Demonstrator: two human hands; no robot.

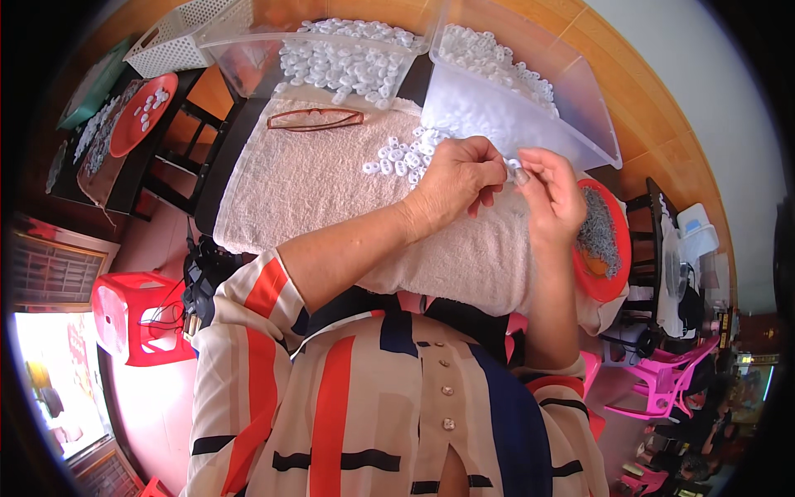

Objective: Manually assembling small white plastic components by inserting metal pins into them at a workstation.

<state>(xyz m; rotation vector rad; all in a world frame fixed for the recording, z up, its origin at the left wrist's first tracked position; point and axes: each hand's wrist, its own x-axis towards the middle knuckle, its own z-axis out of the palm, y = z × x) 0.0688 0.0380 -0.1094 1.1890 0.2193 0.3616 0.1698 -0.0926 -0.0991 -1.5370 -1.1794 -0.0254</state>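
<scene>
Over the towel-covered table, my left hand and my right hand meet close together. Between the right thumb and fingers is a small white plastic piece, partly hidden by the fingertips. My left hand is closed in a pinch beside it; what its fingers hold, if anything, is hidden. A loose pile of small white oval plastic pieces lies on the beige towel, partly behind my left hand. Right of my right hand stands a red dish filled with many tiny grey pieces.
Two clear plastic bins, a left one and a right one, hold more white pieces at the back. Brown-framed glasses lie on the towel. A side table at left carries a red plate. A red stool and pink chair stand around.
</scene>
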